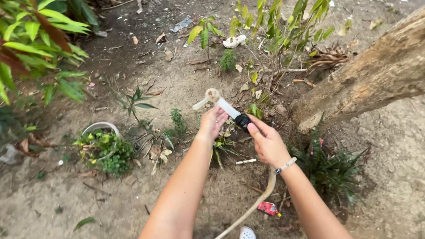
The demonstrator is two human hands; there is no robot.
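Note:
A white garden tap (212,95) with a short white pipe (228,107) sticks up from the bare soil. My left hand (212,122) rests against the white pipe just below the tap. My right hand (267,142), with a bracelet at the wrist, grips the black hose connector (242,120) at the pipe's end. A beige hose (256,204) runs from under my right hand down toward the bottom edge.
A thick tree trunk (367,75) leans at the right. A white pot with green plants (102,146) sits at the left. Small shrubs (327,166), dry leaves, a red wrapper (268,208) and a white object (234,41) lie on the soil.

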